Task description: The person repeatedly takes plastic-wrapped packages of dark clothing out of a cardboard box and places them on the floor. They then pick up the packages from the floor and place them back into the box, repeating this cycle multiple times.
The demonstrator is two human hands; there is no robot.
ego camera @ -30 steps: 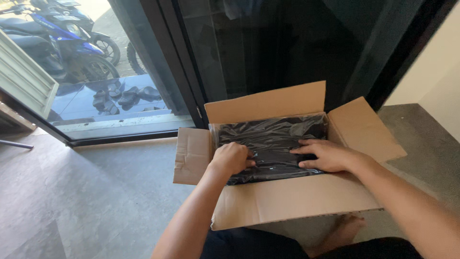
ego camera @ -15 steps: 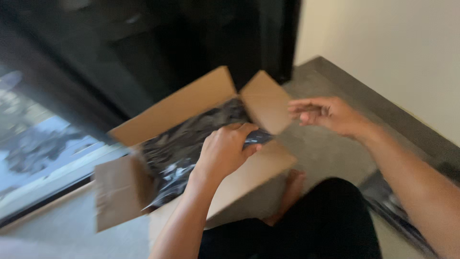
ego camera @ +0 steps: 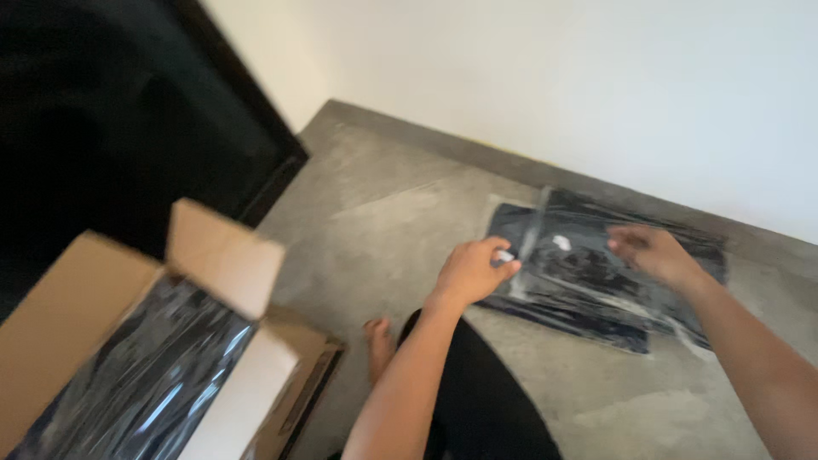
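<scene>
Both hands (ego camera: 473, 271) (ego camera: 652, 254) now off box (ego camera: 223, 255), on blurred plastic-wrapped packs (ego camera: 588, 281).

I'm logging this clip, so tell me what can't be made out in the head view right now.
- Left hand: motion blur hides whether its fingers grip the clear-wrapped dark packs or only touch them.
- Right hand: blurred too; its grasp is unclear.
- Packs: the glossy wrap hides what the dark contents are.
- Cardboard box: cut off by the left and bottom edges; wrapped contents partly hidden.
</scene>
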